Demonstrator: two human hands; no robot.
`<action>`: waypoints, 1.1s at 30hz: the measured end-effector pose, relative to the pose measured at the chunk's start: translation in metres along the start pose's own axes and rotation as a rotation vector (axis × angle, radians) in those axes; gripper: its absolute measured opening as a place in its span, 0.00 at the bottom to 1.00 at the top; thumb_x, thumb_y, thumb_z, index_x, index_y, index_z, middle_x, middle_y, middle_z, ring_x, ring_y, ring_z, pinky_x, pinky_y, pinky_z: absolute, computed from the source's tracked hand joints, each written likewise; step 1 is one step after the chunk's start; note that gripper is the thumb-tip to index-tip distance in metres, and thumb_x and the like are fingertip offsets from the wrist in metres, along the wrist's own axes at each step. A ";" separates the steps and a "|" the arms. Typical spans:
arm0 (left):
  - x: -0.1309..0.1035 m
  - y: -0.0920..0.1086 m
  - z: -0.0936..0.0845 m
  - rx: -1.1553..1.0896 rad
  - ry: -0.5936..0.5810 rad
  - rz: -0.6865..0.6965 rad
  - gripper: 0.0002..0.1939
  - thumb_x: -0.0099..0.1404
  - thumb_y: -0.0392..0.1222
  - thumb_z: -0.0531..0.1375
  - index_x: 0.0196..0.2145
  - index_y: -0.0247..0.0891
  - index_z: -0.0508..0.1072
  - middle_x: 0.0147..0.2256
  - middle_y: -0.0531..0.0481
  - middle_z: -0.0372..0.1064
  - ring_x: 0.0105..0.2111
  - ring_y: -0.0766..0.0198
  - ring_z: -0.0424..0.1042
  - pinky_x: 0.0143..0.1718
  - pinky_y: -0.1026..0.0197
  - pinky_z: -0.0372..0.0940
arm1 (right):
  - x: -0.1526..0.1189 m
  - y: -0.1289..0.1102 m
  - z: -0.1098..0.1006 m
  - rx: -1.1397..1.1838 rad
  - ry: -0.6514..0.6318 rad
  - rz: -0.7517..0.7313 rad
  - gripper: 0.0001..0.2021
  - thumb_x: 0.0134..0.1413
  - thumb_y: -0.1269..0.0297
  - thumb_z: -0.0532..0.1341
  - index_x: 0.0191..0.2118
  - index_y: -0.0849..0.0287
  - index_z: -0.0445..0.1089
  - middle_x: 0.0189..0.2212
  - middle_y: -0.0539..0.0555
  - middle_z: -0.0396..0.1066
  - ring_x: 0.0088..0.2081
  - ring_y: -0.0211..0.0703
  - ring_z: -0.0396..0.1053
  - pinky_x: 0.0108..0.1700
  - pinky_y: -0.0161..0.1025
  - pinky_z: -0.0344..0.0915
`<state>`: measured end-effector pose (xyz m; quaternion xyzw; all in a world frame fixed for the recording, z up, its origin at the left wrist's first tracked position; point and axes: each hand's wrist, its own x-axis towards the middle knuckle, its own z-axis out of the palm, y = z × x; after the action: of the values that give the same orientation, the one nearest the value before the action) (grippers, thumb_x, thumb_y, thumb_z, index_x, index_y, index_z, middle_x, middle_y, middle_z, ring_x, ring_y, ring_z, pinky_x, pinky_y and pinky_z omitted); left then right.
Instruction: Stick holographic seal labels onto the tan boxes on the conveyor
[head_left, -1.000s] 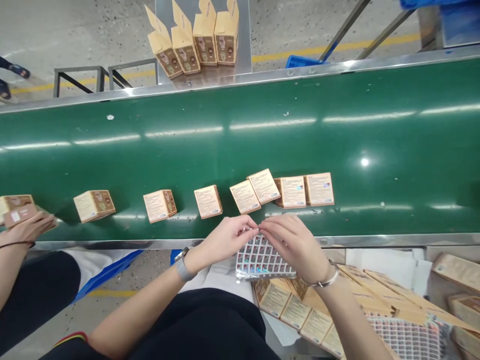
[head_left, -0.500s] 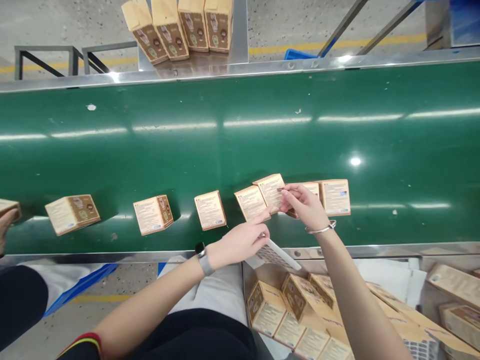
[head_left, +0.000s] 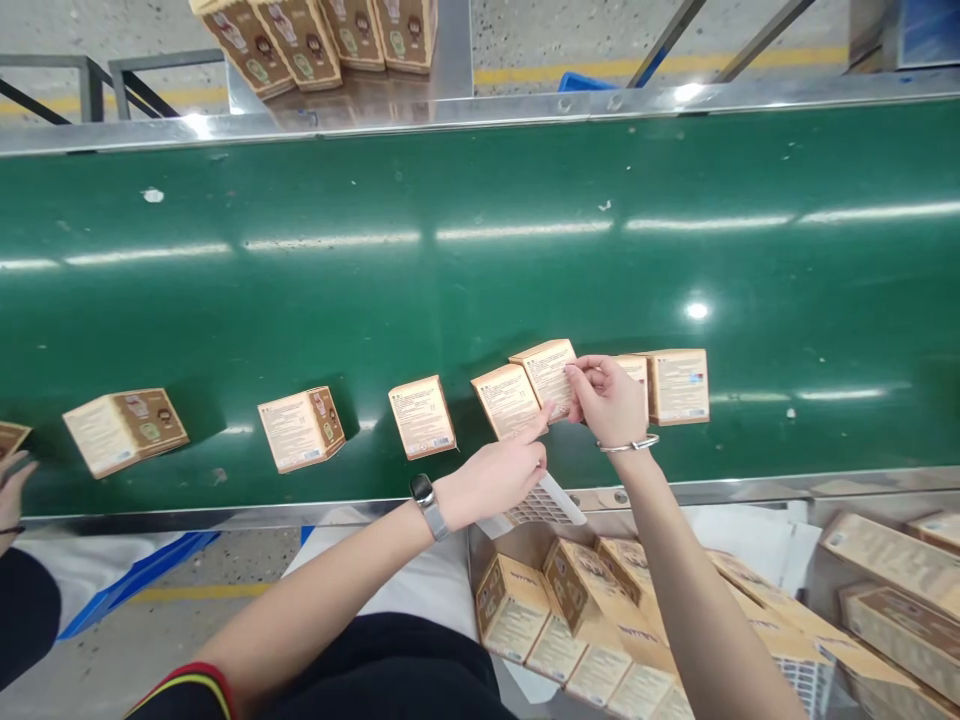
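Note:
My left hand (head_left: 499, 475) grips a white sticker sheet (head_left: 551, 502) with a printed grid, folded under its fingers. Its index finger reaches out to the lower edge of a small carton (head_left: 551, 372) with a cream text panel. At that carton's right side, my right hand (head_left: 606, 395) has thumb and finger pinched against the panel; the small sticker in the pinch is mostly hidden. Touching on the left is another carton (head_left: 506, 400). Behind my right hand a carton (head_left: 634, 372) is partly covered, and beside it stands a carton (head_left: 679, 385) bearing a small coloured sticker.
On the green conveyor belt (head_left: 450, 300), more cartons (head_left: 422, 415) lie spaced to the left. Another person's hand (head_left: 11, 490) touches a carton at the far left. Below the metal rail, a bin holds several cartons (head_left: 555, 645). More cartons (head_left: 352, 35) stand across the belt.
My right fingertips have come down onto the carton's panel with the small dark sticker. My left hand stays by the carton's lower edge. The view has shifted slightly.

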<state>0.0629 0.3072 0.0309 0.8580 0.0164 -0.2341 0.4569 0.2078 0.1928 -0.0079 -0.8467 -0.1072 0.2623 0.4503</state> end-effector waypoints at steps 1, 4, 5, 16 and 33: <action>0.002 0.001 0.001 0.009 0.000 0.003 0.12 0.72 0.37 0.50 0.36 0.34 0.73 0.68 0.41 0.50 0.43 0.59 0.77 0.40 0.59 0.72 | 0.000 0.000 0.000 -0.066 0.036 -0.020 0.16 0.52 0.46 0.61 0.31 0.55 0.65 0.10 0.42 0.62 0.12 0.39 0.63 0.20 0.37 0.61; 0.009 0.002 0.002 0.032 -0.010 0.012 0.13 0.72 0.37 0.49 0.35 0.34 0.72 0.64 0.40 0.56 0.38 0.59 0.78 0.38 0.58 0.71 | -0.001 0.000 0.003 -0.142 0.136 -0.009 0.12 0.54 0.51 0.60 0.31 0.54 0.65 0.09 0.42 0.61 0.12 0.41 0.63 0.24 0.39 0.63; 0.011 0.003 0.003 0.032 -0.018 0.019 0.13 0.71 0.37 0.49 0.35 0.33 0.72 0.63 0.39 0.57 0.37 0.59 0.78 0.37 0.58 0.71 | -0.001 0.001 0.004 -0.127 0.180 0.015 0.11 0.54 0.52 0.61 0.33 0.54 0.65 0.09 0.41 0.62 0.12 0.41 0.63 0.24 0.39 0.63; -0.022 0.008 -0.016 -0.327 -0.061 0.038 0.07 0.69 0.39 0.56 0.37 0.38 0.74 0.33 0.52 0.75 0.32 0.65 0.73 0.34 0.67 0.63 | -0.006 0.004 -0.041 -0.581 -0.158 -0.622 0.33 0.48 0.62 0.62 0.62 0.58 0.59 0.53 0.63 0.71 0.56 0.63 0.67 0.51 0.58 0.68; -0.137 -0.024 -0.005 -1.084 0.143 -0.685 0.17 0.47 0.49 0.70 0.28 0.32 0.75 0.23 0.52 0.72 0.24 0.67 0.68 0.27 0.66 0.59 | -0.046 -0.027 0.085 -0.813 -0.372 -0.838 0.50 0.48 0.55 0.68 0.69 0.68 0.41 0.60 0.74 0.61 0.56 0.64 0.65 0.56 0.58 0.62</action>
<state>-0.0631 0.3508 0.0719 0.4649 0.4358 -0.2674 0.7228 0.1251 0.2492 -0.0086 -0.7766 -0.5994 0.1442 0.1297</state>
